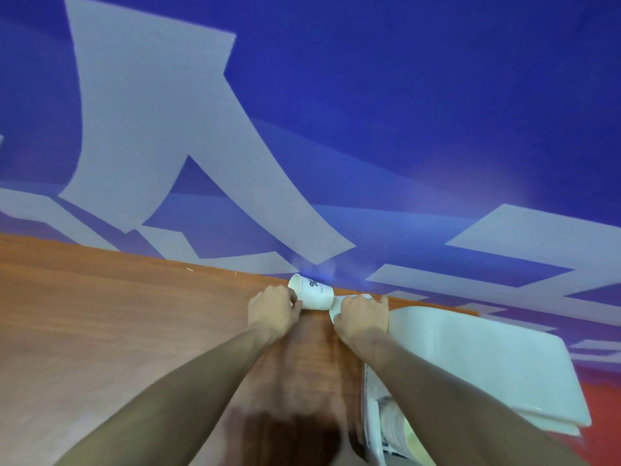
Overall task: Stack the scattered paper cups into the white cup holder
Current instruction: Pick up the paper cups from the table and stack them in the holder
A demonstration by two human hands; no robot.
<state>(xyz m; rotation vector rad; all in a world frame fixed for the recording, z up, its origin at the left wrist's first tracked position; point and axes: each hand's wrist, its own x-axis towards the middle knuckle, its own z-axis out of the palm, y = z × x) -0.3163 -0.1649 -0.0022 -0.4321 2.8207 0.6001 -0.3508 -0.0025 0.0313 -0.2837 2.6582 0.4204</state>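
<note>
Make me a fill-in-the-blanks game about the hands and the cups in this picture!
1. The left hand holds a white paper ____ lying on its side.
2. The table is made of ____.
3. The wall behind the table is mostly ____.
4. The cup holder sits under the ____ arm.

Missing words: cup; wood; blue; right

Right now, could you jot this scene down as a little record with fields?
surface: wooden table against a blue and white wall
left hand: grips a printed white paper cup lying on its side, mouth to the left
right hand: grips a second white cup, mostly hidden
cup holder: white, at lower right, cups stacked inside
</note>
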